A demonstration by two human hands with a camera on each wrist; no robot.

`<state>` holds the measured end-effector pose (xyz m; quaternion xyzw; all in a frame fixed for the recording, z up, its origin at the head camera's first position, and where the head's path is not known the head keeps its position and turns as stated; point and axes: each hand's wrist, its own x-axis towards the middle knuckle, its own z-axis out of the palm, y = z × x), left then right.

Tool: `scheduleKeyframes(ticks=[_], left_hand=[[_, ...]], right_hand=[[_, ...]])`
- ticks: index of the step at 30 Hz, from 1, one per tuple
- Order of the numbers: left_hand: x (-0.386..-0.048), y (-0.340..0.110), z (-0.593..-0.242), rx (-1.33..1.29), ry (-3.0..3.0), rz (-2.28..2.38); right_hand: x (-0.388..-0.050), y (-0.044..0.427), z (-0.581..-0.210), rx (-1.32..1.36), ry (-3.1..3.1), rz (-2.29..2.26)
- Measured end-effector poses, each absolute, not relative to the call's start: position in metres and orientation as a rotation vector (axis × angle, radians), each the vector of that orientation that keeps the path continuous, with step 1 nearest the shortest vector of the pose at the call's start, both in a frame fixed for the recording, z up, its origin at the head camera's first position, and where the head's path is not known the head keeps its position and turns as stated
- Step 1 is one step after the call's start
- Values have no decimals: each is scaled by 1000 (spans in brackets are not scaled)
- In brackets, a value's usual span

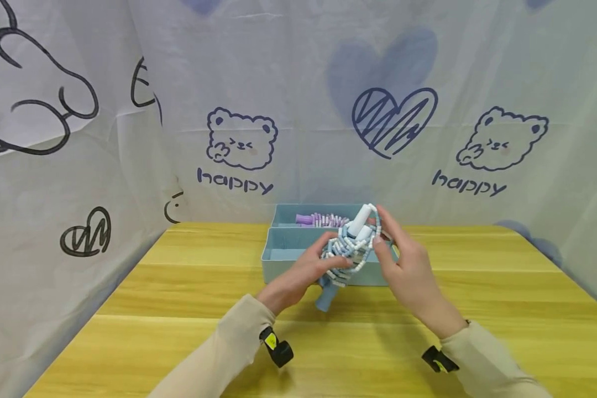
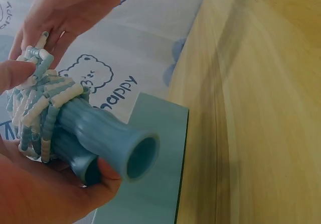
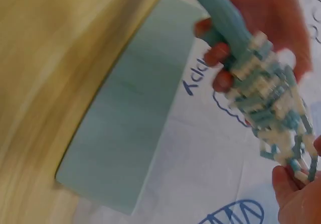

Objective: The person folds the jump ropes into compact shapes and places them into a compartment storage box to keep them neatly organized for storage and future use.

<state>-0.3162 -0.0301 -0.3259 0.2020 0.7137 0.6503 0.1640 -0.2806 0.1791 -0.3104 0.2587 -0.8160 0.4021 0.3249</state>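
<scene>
A beaded jump rope (image 1: 347, 249), its blue and white beads wound round its two handles, is held above the table in front of a box. My left hand (image 1: 305, 271) grips the bundle from the left. In the left wrist view, a blue handle (image 2: 108, 133) points toward the camera with its hollow end showing. White handle parts (image 1: 360, 220) stick out at the top. At the upper right of the bundle, my right hand (image 1: 410, 271) pinches the beaded strand, as the right wrist view shows near the fingertips (image 3: 286, 184).
A light blue divided box (image 1: 273, 271) stands at the back of the wooden table (image 1: 179, 309). A purple and white beaded jump rope (image 1: 323, 220) lies in its rear compartment. Behind hangs a white printed cloth (image 1: 308, 155), with another side of it at left.
</scene>
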Motion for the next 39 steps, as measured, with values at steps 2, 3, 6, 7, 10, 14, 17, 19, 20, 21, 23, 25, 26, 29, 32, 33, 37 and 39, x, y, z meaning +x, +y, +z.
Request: scheduleKeyframes(ticks=[2,3,6,7,10,14,17,19,20,21,23,25,26,29,32,33,37,39], left_hand=[[-317,-29,-325,575,2033,1861],[-317,-29,-325,571,2028,1867],[-318,-27,-324,544,1987,1910],[-319,-26,-323,523,1971,1934],[-320,-25,-322,442,1897,2054],[-321,-25,-321,350,1772,2242],[-320,-24,-321,327,1689,2313],[-319,-23,-321,341,1669,2310],[-318,-22,-321,348,1665,2302],[-318,-22,-321,358,1665,2290],[-316,-21,-321,376,1674,2266],[-316,-22,-320,394,1687,2252],[-315,-22,-319,398,1691,2247],[-314,-24,-317,414,1724,2221],[-314,-27,-317,420,1783,2172],[-314,-27,-316,423,1807,2152],[-318,-35,-316,464,1832,2098],[-322,-41,-316,506,1811,2062]], right_hand=[[-280,177,-313,672,-2150,1091],[-280,177,-313,662,-2149,1118],[-278,177,-312,612,-2149,1276],[-277,177,-311,601,-2159,1330],[-277,175,-311,570,-2265,1452],[-277,165,-314,567,-2619,1361],[-276,158,-320,637,-2832,1127],[-276,154,-323,687,-2858,996],[-275,153,-325,700,-2843,960],[-275,152,-325,704,-2815,939],[-274,150,-326,702,-2761,925],[-274,150,-326,705,-2721,919],[-273,150,-325,712,-2703,913],[-272,150,-326,737,-2671,897],[-272,150,-329,768,-2636,875],[-272,150,-330,774,-2627,871],[-274,151,-329,795,-2631,900],[-277,155,-328,785,-2626,966]])
